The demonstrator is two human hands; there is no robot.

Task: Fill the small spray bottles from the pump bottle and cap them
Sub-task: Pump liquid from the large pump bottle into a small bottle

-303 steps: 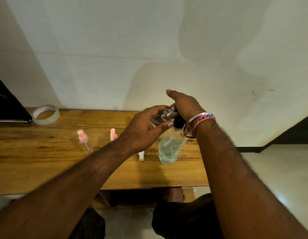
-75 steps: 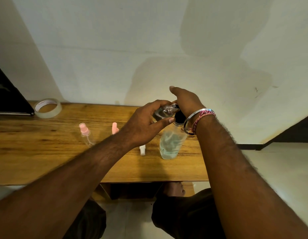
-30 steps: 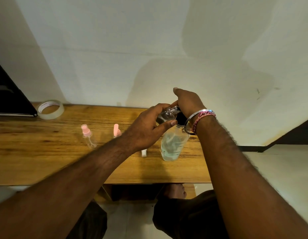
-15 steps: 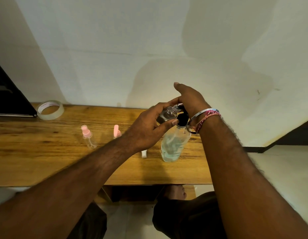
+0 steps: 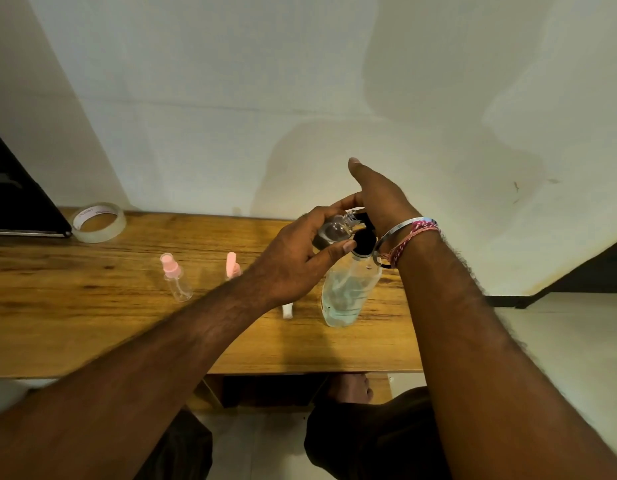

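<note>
My left hand (image 5: 293, 258) grips a small clear spray bottle (image 5: 336, 228), tilted with its open neck against the black pump head of the pump bottle (image 5: 347, 292). The pump bottle stands on the wooden table (image 5: 92, 327) and holds pale liquid. My right hand (image 5: 379, 199) rests on top of the pump head with fingers straight, the palm over it. A capped small bottle with a pink sprayer (image 5: 175, 278) stands to the left. Another pink sprayer cap (image 5: 232, 266) shows just behind my left forearm. A small white piece (image 5: 287, 310) lies under my left wrist.
A roll of clear tape (image 5: 97, 221) lies at the back left of the table, next to a dark flat object (image 5: 19, 199). A pale wall rises directly behind the table. The table's right end is just past the pump bottle; my knees and a foot show below.
My right hand has risen a little off its lowest press on the pump head. My left hand keeps the small bottle at the nozzle. The table items have not moved.
</note>
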